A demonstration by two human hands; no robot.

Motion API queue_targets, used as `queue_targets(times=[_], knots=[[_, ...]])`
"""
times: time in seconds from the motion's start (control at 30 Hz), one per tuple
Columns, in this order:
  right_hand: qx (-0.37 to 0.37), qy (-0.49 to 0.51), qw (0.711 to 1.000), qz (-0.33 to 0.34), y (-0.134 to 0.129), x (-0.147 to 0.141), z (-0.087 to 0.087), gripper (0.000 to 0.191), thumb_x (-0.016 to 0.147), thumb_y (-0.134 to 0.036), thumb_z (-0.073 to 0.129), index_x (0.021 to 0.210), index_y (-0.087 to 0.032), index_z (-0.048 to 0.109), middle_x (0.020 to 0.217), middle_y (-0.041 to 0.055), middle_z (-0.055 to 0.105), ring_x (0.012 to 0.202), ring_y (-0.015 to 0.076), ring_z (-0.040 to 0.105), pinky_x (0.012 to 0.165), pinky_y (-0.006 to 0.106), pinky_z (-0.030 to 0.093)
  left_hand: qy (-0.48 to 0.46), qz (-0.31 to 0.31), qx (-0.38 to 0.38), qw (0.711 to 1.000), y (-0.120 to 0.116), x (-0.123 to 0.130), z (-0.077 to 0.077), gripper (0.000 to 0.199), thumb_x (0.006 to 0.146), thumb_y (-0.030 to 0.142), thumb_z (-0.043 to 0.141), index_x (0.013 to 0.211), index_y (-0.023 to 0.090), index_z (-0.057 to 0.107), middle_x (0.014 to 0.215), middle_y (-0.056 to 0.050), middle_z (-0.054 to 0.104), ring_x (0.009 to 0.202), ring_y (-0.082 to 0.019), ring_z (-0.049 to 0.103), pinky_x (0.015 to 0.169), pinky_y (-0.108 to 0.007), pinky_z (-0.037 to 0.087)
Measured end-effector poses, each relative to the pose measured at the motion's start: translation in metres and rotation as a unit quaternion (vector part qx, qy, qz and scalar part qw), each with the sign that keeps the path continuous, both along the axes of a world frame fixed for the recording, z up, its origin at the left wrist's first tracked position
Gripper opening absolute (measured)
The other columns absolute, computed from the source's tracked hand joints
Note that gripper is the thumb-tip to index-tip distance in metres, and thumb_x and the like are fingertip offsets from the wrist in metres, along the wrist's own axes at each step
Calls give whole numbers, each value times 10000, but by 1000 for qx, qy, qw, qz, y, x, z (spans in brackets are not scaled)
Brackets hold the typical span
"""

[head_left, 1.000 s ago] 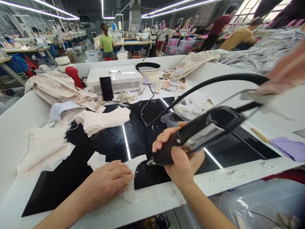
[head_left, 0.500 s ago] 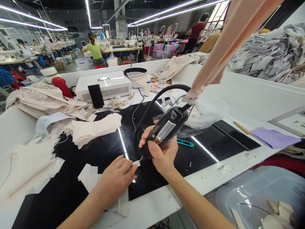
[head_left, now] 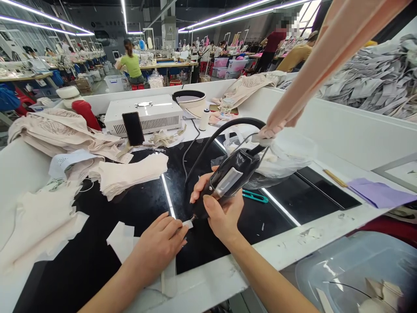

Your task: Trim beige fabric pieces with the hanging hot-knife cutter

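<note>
- the right hand (head_left: 226,215) is clamping firmly round the black tool (head_left: 233,171), which is sitting low over the black board (head_left: 91,230)
- the tool's long axis is slanting, its tip pointing down-left at the pale piece (head_left: 188,224); i'm not making out whether they're touching
- the left hand (head_left: 159,239) is covering most of that piece, fingers lying close together; whether it's pinching, i can't tell
- a pink strip (head_left: 302,82) is hanging by the tool's rear, blocking the view behind, running out of frame
- a teal implement (head_left: 256,196) is lying nearby
</note>
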State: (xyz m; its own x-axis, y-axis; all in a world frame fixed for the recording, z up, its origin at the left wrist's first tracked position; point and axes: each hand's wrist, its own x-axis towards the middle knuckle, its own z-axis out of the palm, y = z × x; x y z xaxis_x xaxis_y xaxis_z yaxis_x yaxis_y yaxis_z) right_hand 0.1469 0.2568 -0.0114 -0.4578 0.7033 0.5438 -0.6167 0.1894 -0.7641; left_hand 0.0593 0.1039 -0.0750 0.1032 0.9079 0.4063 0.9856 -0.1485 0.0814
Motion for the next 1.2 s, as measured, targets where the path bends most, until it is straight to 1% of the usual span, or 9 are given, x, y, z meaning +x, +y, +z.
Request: queue_targets(times=[0.13,0.33,0.43,0.6,0.73,0.87,0.97,1.07,1.2], knots=[[-3,-4,1000,-5,2,0,-1,349,862,-343,768,1115,-276,537,817,-38,672,558,129,627,481,268,534,0,1,3,1000,0,1,2,233,1048,182,463,1218,103,602,1039,-85,666,958,-237,679,995,-493,565],[-4,14,1000,15,0,8,0,382,871,-367,762,1173,-293,540,836,-44,646,577,116,606,529,275,547,1,-1,2,1000,1,1,3,228,1028,173,503,1215,93,607,1036,-93,660,948,-242,671,979,-494,571],[7,11,1000,24,-3,9,-1,377,877,-373,754,1167,-289,528,817,-42,638,571,120,607,514,268,538,-2,-2,3,1000,1,0,3,235,1021,164,511,1225,92,604,1033,-95,659,941,-244,669,969,-506,576],[12,-6,1000,7,-5,9,-3,345,894,-345,735,1158,-284,522,824,-35,654,564,120,615,510,263,547,-3,-3,-3,1000,0,0,3,246,1026,170,507,1245,101,596,1033,-91,667,943,-238,677,981,-508,578],[11,0,1000,9,-5,10,-3,361,877,-349,755,1151,-283,530,821,-39,655,568,115,612,506,253,548,-18,-1,-4,1000,-5,-1,5,254,1036,162,481,1265,116,579,1064,-91,671,991,-228,684,1040,-518,548],[17,4,1000,10,-6,12,-2,374,860,-364,772,1133,-276,532,814,-35,653,560,115,593,493,257,537,-23,3,-2,1000,-13,-2,7,248,1033,143,464,1254,129,575,1071,-93,667,1016,-223,682,1067,-525,528],[16,-4,1000,2,-7,13,0,390,852,-378,779,1137,-276,534,812,-31,658,566,122,598,495,261,543,-22,8,-12,1000,-19,-2,6,238,1015,117,488,1234,130,579,1059,-88,665,1009,-220,684,1072,-517,526],[17,-1,1000,5,-7,14,0,376,855,-374,778,1134,-279,545,803,-35,653,570,122,599,496,256,544,-22,12,-20,999,-23,-1,4,232,1009,103,494,1226,121,576,1052,-88,664,998,-225,684,1065,-532,528],[12,9,1000,6,-5,16,-3,423,854,-351,786,1200,-287,551,849,-29,651,598,122,620,521,265,567,-33,16,-21,999,-26,0,3,231,1019,109,488,1233,127,574,1058,-82,669,988,-220,685,1057,-543,532]])
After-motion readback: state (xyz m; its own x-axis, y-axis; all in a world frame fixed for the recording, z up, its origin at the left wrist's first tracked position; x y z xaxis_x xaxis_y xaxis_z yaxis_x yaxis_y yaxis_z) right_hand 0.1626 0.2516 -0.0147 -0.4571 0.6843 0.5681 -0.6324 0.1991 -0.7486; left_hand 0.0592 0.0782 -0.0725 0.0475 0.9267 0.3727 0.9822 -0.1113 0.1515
